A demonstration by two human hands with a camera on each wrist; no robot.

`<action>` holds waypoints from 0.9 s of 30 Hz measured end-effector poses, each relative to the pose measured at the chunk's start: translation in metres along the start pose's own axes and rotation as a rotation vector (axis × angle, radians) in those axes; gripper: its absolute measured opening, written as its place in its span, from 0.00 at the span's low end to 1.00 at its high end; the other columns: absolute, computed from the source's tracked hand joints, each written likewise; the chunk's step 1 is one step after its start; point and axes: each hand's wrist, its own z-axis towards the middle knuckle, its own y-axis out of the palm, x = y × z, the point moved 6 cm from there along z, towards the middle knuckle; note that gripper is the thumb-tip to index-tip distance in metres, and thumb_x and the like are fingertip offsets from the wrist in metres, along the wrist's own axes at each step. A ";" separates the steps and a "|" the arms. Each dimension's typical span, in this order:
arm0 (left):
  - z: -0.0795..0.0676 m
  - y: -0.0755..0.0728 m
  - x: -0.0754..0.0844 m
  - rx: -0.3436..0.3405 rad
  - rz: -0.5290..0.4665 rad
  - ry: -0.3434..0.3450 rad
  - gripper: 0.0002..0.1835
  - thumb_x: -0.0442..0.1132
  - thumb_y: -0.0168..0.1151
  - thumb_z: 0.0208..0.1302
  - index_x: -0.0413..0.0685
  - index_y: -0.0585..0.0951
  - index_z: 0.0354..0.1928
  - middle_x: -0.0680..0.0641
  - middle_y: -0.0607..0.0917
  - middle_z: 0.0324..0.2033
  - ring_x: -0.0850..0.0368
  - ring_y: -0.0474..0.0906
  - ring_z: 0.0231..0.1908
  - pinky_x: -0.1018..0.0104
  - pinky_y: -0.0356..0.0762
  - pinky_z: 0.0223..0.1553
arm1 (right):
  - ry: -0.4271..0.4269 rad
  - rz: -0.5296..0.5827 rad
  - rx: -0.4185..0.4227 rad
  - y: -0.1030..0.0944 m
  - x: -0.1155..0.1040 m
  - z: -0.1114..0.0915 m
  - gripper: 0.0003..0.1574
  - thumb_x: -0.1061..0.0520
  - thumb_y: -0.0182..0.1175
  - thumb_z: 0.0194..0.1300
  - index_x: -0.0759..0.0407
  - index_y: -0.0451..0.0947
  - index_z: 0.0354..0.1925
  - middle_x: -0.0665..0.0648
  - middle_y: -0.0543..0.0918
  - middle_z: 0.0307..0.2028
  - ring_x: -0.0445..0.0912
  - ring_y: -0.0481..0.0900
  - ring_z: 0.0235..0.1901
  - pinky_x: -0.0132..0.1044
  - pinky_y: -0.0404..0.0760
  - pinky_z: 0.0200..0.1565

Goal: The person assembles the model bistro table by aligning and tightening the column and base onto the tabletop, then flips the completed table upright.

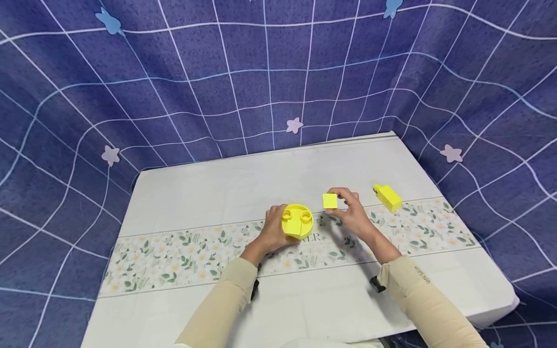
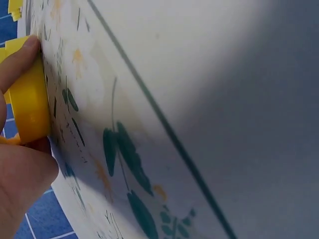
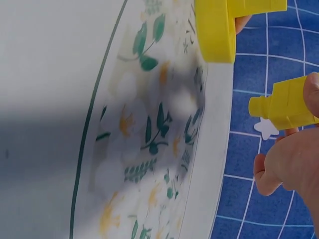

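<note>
One block (image 1: 329, 201) is pinched by our right hand (image 1: 354, 217), our left hand (image 1: 272, 228) curls its fingers around the round base (image 1: 295, 225), another block (image 1: 389, 197) lies on the table (image 1: 183, 193). All are apart; we judge little done.

Tight btwn disc (image 1: 294, 225) & blk (image 1: 329, 201); R-side blk (image 1: 389, 197) obstructs.

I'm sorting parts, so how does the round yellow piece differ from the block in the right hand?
The round piece is a disc with two raised rings; the block is boxy with a narrow knob. The left hand holds the round piece; the right hand holds the block. In the head view, the round piece looks larger than the block. Both are yellow.
</note>
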 end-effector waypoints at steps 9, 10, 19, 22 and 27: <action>0.003 -0.004 -0.004 -0.032 -0.103 -0.032 0.60 0.42 0.86 0.28 0.56 0.62 0.70 0.50 0.67 0.60 0.54 0.59 0.61 0.52 0.59 0.64 | 0.066 0.082 -0.059 0.014 -0.004 0.006 0.28 0.61 0.66 0.60 0.54 0.72 0.58 0.57 0.76 0.49 0.52 0.65 0.51 0.60 0.58 0.54; 0.003 -0.004 -0.004 -0.035 -0.103 -0.039 0.60 0.42 0.86 0.28 0.57 0.63 0.69 0.51 0.67 0.60 0.54 0.59 0.61 0.53 0.59 0.64 | 0.071 0.087 -0.067 0.016 -0.005 0.007 0.28 0.60 0.66 0.61 0.53 0.72 0.58 0.57 0.76 0.48 0.51 0.65 0.50 0.59 0.58 0.54; 0.004 -0.004 -0.005 -0.047 -0.122 -0.043 0.59 0.42 0.86 0.27 0.59 0.64 0.69 0.52 0.68 0.60 0.55 0.59 0.61 0.54 0.59 0.64 | 0.117 0.150 -0.131 0.027 -0.006 0.008 0.25 0.59 0.64 0.63 0.50 0.73 0.58 0.56 0.76 0.47 0.51 0.66 0.50 0.57 0.58 0.54; 0.004 -0.003 -0.005 -0.047 -0.124 -0.038 0.59 0.41 0.86 0.28 0.59 0.64 0.68 0.52 0.68 0.60 0.56 0.59 0.60 0.54 0.59 0.64 | 0.133 0.158 -0.156 0.031 -0.004 0.007 0.25 0.58 0.64 0.63 0.50 0.72 0.58 0.55 0.76 0.48 0.51 0.66 0.51 0.54 0.58 0.53; 0.004 -0.001 -0.006 -0.053 -0.123 -0.052 0.58 0.41 0.86 0.29 0.60 0.64 0.68 0.52 0.68 0.60 0.56 0.59 0.60 0.54 0.60 0.64 | 0.172 0.126 -0.172 0.037 -0.002 0.006 0.26 0.59 0.64 0.63 0.51 0.72 0.59 0.56 0.76 0.49 0.51 0.66 0.53 0.50 0.59 0.52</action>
